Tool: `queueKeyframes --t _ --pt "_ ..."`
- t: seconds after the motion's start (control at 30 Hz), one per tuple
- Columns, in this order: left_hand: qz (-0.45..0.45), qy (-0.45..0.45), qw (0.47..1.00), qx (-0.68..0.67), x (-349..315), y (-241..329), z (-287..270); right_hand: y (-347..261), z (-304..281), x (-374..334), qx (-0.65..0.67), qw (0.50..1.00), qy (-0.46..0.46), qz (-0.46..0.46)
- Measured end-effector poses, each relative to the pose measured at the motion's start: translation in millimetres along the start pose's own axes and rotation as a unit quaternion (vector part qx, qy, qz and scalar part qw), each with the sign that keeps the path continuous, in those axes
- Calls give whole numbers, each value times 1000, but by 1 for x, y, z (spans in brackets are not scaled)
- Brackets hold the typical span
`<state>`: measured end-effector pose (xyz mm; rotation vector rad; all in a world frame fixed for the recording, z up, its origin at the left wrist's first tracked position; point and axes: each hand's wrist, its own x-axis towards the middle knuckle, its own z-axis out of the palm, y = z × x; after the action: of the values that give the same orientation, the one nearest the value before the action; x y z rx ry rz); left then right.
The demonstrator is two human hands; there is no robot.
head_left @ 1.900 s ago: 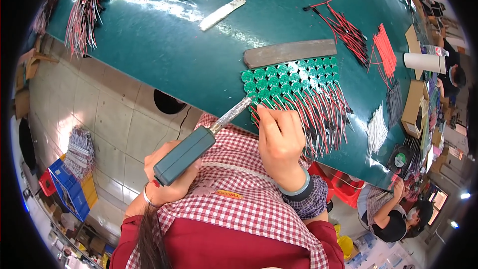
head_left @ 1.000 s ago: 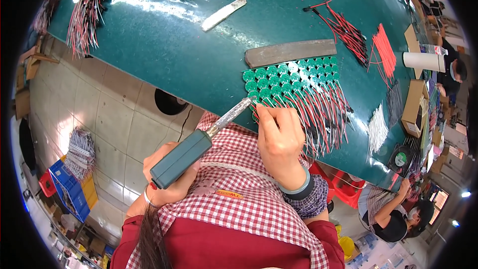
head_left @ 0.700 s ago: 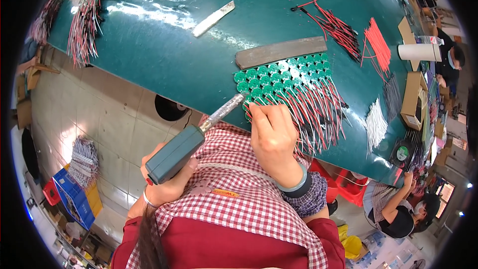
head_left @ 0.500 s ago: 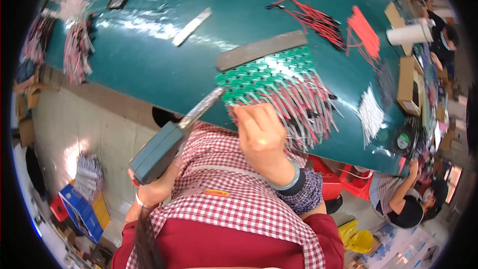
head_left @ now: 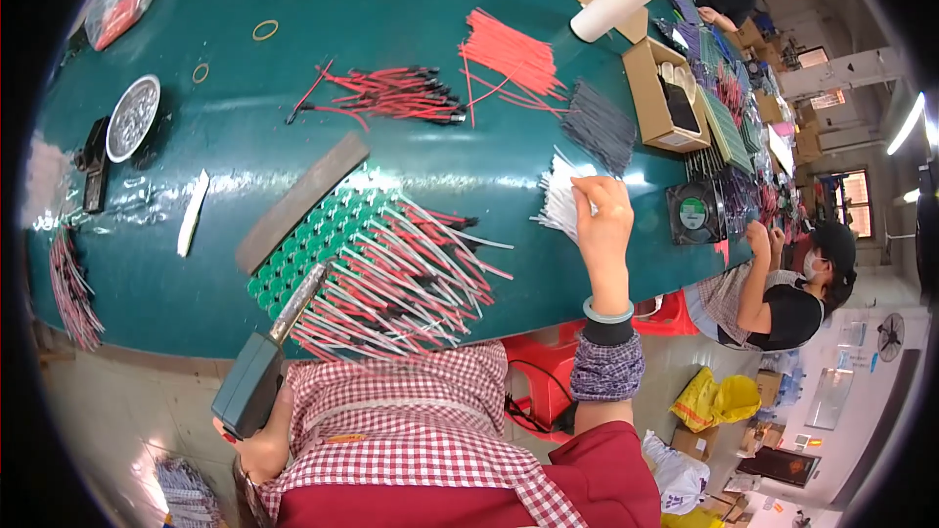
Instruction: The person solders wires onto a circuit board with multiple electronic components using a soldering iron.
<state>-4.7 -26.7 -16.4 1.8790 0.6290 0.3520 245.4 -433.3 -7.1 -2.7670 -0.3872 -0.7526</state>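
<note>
My left hand (head_left: 264, 445) is wrapped round a dark teal gun-shaped tool (head_left: 249, 386) with a long metal nozzle. The nozzle's tip lies over a block of small round green circuit boards (head_left: 293, 269), at their wire side. Red, black and white wires (head_left: 411, 279) fan out from the boards toward the right. Farther right, my right hand (head_left: 604, 220) has its fingertips pinched together at a pile of thin white tubes (head_left: 558, 200); what is between them is too small to make out. Against the boards' far side rests a flat grey bar (head_left: 305, 200).
Red-and-black leads (head_left: 396, 95), red tubes (head_left: 509, 49) and dark grey tubes (head_left: 599, 127) lie farther back. At right stand a cardboard box (head_left: 641, 88), a white bottle (head_left: 621, 2) and a small fan (head_left: 696, 212). A metal bowl (head_left: 133, 117) is at left. Two co-workers sit on the right.
My right hand has left the wires beside the boards and reached right to the white tubes. The view has turned right. The tool stays in my left hand, its tip still by the boards.
</note>
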Motion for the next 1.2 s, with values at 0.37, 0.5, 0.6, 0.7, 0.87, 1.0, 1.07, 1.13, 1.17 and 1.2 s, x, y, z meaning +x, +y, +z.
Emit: queueKeyframes --t 0.37,0.5,0.6,0.7,0.87,1.0,1.07,1.13,1.17,1.2 --pt "70 -41 987 136 3 -17 19 125 62 111 -54 996 -68 -17" --pt "47 -87 990 105 16 6 25 117 63 114 -80 994 -75 9" --pt "-2 -60 997 38 24 29 37 116 60 113 -79 994 -69 17" --pt "-26 -102 994 28 36 44 39 123 63 110 -72 996 -59 -7" --pt "44 -48 997 42 33 36 37 110 57 114 -60 996 -40 -47" --pt "30 -110 993 0 41 50 40 105 52 116 -64 995 -43 -70" --pt "33 -125 992 11 42 48 37 107 50 117 -62 994 -70 -62" --pt "35 -138 989 24 43 47 35 108 48 117 -63 993 -73 -64" --pt "41 -143 988 27 44 48 35 107 49 117 -65 993 -74 -64" --pt "47 -148 987 30 45 48 35 107 48 116 -62 993 -77 -65"
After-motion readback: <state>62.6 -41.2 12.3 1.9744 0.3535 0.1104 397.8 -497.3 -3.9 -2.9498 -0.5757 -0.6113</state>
